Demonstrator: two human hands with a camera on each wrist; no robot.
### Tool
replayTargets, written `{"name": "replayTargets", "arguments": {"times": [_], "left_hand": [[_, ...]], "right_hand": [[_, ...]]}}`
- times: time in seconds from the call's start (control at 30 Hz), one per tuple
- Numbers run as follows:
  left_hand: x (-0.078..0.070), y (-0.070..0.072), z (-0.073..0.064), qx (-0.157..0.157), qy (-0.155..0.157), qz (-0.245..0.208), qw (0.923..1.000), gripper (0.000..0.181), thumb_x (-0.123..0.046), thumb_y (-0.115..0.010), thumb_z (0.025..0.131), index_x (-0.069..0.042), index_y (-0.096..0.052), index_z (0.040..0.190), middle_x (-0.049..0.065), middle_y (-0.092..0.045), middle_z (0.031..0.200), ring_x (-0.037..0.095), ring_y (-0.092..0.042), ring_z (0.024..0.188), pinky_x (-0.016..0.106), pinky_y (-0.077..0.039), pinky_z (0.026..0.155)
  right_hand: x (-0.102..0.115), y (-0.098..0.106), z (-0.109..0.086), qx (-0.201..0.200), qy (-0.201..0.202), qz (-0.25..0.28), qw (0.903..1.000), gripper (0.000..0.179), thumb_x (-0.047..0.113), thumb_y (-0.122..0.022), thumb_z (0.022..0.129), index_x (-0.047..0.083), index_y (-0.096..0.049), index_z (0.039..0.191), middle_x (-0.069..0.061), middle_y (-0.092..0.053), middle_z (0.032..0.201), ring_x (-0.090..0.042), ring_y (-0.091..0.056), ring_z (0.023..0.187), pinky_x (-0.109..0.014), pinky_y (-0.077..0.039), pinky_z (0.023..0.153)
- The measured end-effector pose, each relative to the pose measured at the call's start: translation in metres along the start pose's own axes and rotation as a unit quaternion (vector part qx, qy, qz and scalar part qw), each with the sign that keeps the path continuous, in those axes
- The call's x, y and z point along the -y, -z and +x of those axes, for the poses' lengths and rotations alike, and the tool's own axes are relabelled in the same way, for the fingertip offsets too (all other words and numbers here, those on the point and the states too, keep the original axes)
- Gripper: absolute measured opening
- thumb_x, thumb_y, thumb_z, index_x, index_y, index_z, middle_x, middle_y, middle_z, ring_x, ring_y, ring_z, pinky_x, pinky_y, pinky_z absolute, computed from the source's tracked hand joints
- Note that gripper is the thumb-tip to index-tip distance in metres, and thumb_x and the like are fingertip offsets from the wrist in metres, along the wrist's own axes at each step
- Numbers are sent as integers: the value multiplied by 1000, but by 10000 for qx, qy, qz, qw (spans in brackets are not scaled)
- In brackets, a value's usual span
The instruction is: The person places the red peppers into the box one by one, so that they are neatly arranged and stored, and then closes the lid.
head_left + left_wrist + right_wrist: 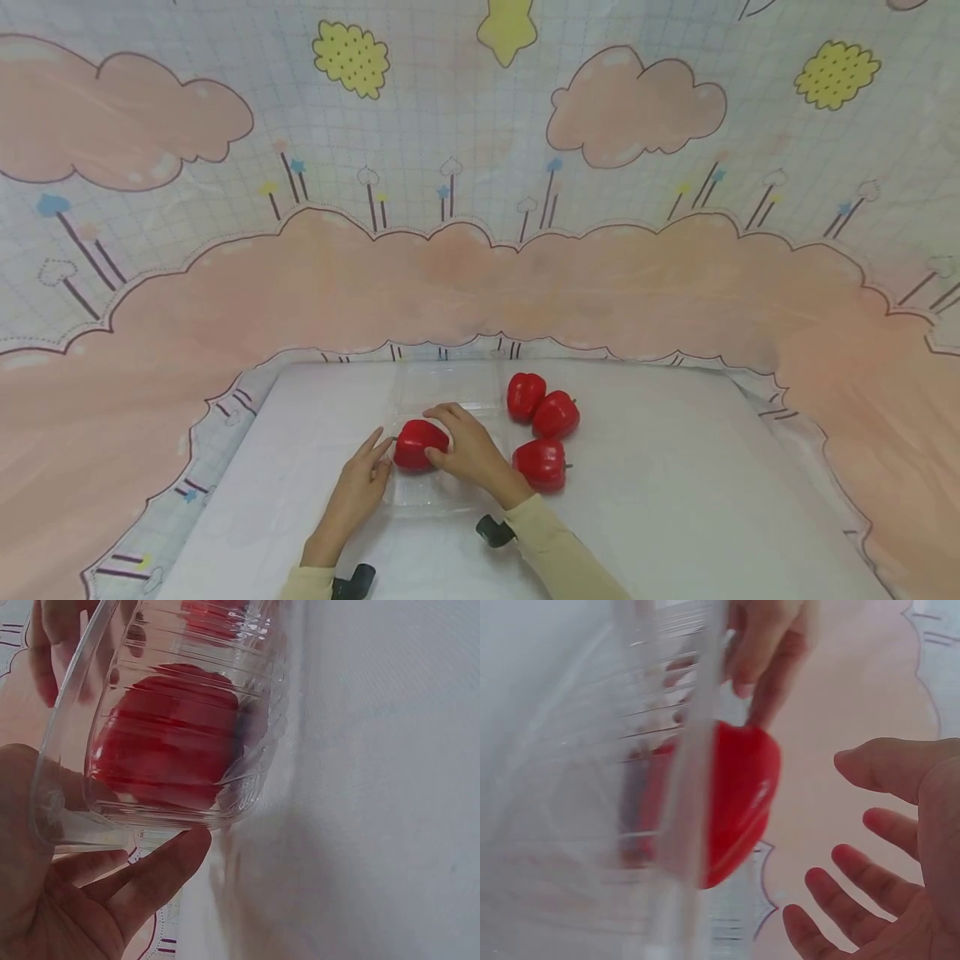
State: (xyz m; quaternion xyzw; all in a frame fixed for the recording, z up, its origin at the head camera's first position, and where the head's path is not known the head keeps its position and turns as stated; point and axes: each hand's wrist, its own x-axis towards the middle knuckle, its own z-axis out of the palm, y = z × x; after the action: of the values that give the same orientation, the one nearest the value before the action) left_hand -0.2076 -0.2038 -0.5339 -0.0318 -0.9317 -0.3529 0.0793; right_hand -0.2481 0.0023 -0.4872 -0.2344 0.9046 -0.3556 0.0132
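Note:
A red bell pepper (417, 447) sits in a clear plastic container (427, 505), its stem pointing left. At the container's left edge, my left hand (358, 492) holds the rim; the left wrist view has its fingers (169, 874) against the outside wall and the thumb showing through the plastic. My right hand (471, 450) is over the container beside this pepper. The right wrist view shows the right fingers (851, 904) loosely spread, a little apart from the pepper (739, 802).
Three more red peppers lie right of the container: one at the back (527, 397), one beside it (557, 415), and one nearer (542, 464). The container's clear lid (448, 385) lies folded open behind it. A white surface (675, 500) bears everything; a patterned cloth (487, 283) hangs behind.

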Motion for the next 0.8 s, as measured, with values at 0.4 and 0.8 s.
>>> {"name": "replayTargets", "arguments": {"times": [0.4, 0.8], "left_hand": [[0, 0, -1, 15, 42, 31, 10000, 45, -9, -54, 96, 1, -52, 140, 21, -39, 154, 44, -53, 128, 55, -49, 100], [-1, 1, -1, -24, -19, -1, 10000, 44, -9, -55, 96, 1, -53, 139, 22, -40, 154, 45, -54, 128, 55, -50, 99]], "right_hand": [[12, 15, -10, -289, 478, -3, 9984, 60, 27, -76, 84, 28, -52, 139, 2, -54, 141, -19, -55, 128, -35, -56, 97], [21, 24, -19, -541, 716, -12, 9960, 59, 28, -76, 84, 24, -54, 138, 0, -55, 140, -18, -55, 128, -33, -56, 96]]}}
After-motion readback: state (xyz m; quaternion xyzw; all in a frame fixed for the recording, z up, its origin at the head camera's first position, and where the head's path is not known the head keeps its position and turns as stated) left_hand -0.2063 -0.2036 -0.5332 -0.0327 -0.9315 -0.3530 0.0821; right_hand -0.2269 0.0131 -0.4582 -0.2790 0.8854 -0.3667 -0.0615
